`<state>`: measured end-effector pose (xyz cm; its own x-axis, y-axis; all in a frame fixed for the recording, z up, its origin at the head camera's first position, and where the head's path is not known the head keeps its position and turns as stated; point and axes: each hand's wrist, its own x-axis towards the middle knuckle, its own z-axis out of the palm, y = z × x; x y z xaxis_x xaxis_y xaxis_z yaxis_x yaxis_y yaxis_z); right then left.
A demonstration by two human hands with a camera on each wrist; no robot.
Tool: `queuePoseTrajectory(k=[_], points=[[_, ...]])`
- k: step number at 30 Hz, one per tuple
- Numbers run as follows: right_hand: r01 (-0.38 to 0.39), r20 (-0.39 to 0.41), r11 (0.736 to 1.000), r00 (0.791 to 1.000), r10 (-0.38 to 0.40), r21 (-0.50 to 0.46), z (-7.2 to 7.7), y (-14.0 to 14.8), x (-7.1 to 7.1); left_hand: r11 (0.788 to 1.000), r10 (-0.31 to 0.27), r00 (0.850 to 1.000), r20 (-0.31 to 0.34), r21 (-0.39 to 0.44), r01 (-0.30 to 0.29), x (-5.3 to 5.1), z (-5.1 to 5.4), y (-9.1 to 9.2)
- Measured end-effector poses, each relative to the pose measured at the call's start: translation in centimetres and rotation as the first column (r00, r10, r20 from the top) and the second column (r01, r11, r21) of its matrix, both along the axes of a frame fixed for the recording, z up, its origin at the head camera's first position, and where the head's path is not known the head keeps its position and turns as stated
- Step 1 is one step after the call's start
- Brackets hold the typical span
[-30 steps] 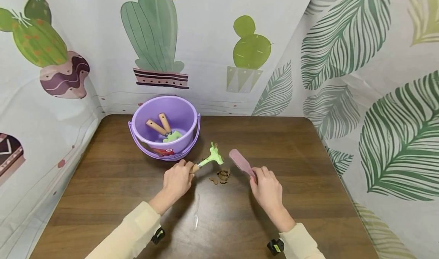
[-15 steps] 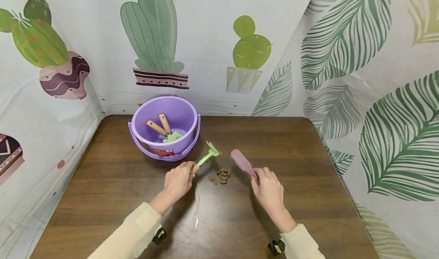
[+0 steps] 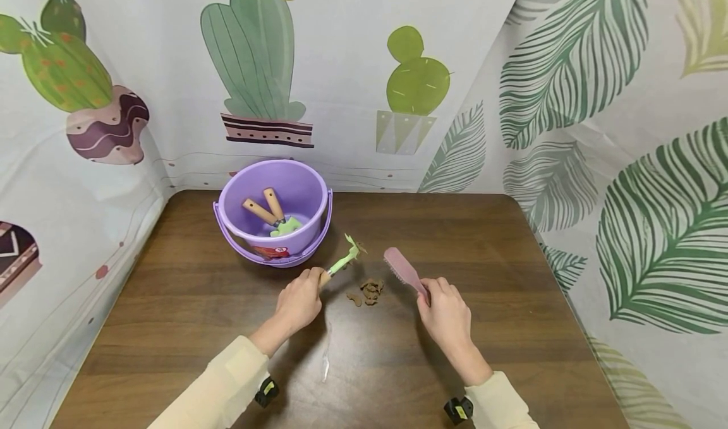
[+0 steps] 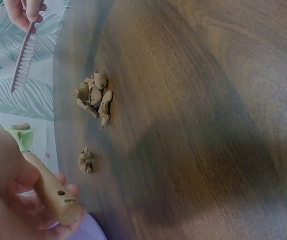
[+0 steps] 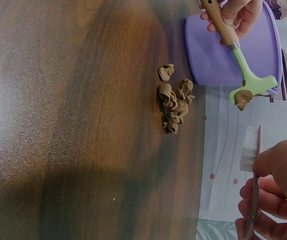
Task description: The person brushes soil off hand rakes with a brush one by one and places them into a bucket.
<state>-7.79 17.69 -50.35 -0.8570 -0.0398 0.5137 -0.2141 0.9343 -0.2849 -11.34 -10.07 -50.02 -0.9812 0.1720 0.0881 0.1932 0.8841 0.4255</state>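
Note:
My left hand [image 3: 299, 297] grips the wooden handle of a small garden rake [image 3: 354, 251] with a light green head. A lump of brown clay [image 5: 243, 98] clings to that head in the right wrist view. Pinched by its handle in my right hand [image 3: 446, 312] is a pink brush [image 3: 402, 268], whose white bristles face left toward the rake, apart from it. Below both tools, a small heap of brown clay pieces [image 3: 372, 290] lies on the table, with a separate bit at its left. The left wrist view shows the rake handle [image 4: 58, 192] close up; its head is mostly hidden.
A purple bucket [image 3: 309, 179] stands at the back left of the wooden table [image 3: 489, 246]. Inside it lean two wooden-handled tools [image 3: 273, 205] with green ends. A thin clear streak [image 3: 326, 362] shows near the front; I cannot tell what it is. Patterned cloth hangs behind.
The rake's head has turned and shifted a little left, above the table. My right hand has drawn the brush slightly right. The clay heap looks the same.

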Motion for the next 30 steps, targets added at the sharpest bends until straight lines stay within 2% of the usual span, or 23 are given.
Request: queuePoseTrajectory(k=[3,10,13,18,22,25,30], points=[[0.004,0.003,1.0,1.0,-0.004,-0.003,-0.05,-0.02,-0.02,1.0,-0.005,1.0,-0.006,0.011,0.005,0.0,-0.01,0.01],[0.007,0.008,1.0,1.0,-0.007,-0.007,-0.08,-0.08,-0.07,0.999,-0.026,0.996,-0.089,0.043,0.03,-0.13,-0.48,-0.12],[0.007,0.011,1.0,1.0,-0.007,-0.007,-0.04,-0.12,-0.09,0.998,-0.021,0.996,-0.092,0.065,0.027,-0.22,-0.64,-0.17],[0.009,0.023,1.0,1.0,-0.008,-0.009,0.04,-0.16,-0.15,0.993,0.001,0.997,-0.078,0.121,0.009,-0.28,-0.64,-0.22],[0.007,0.03,1.0,1.0,-0.007,-0.012,0.07,-0.14,-0.17,0.987,0.017,0.999,-0.038,0.162,-0.011,-0.32,-0.53,-0.16],[0.006,0.03,1.0,1.0,-0.006,-0.013,0.13,-0.13,-0.19,0.985,0.025,1.0,-0.013,0.168,-0.022,-0.37,-0.4,-0.15],[-0.002,0.021,1.0,1.0,0.002,-0.017,0.16,-0.12,-0.27,0.987,0.031,0.999,-0.008,0.156,-0.029,-0.26,-0.19,-0.39]])
